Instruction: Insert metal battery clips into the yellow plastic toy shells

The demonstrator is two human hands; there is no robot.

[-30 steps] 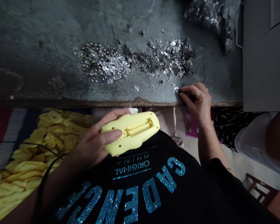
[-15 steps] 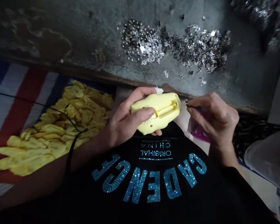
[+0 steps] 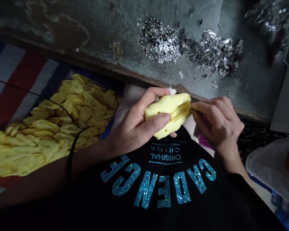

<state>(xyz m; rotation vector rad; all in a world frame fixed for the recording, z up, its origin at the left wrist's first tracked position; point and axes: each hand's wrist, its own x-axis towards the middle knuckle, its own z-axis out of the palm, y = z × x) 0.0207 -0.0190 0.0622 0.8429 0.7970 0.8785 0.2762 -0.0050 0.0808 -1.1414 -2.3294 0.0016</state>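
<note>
My left hand (image 3: pixel 144 125) is wrapped round a yellow plastic toy shell (image 3: pixel 156 107), its thumb across the face and a white wrap (image 3: pixel 172 91) on one fingertip. An open battery compartment (image 3: pixel 181 110) runs along the shell, facing up. My right hand (image 3: pixel 216 122) pinches at the compartment's right end, fingertips touching the shell there. A small metal battery contact (image 3: pixel 189 104) shows only in part at those fingertips; the rest is hidden.
Heaps of small shiny metal contacts (image 3: pixel 161 41) lie on the grey metal table (image 3: pixel 98 29) beyond my hands. To the left, many yellow shells (image 3: pixel 69 115) are piled on striped cloth (image 3: pixel 16 83). A dark cord (image 3: pixel 62 110) crosses above them. A white bag (image 3: pixel 267 160) is at the right.
My right hand has moved left, bringing the small metal contact from beside the shell to the compartment's end. The shell has tilted and, with my left hand, sits slightly further right in view.
</note>
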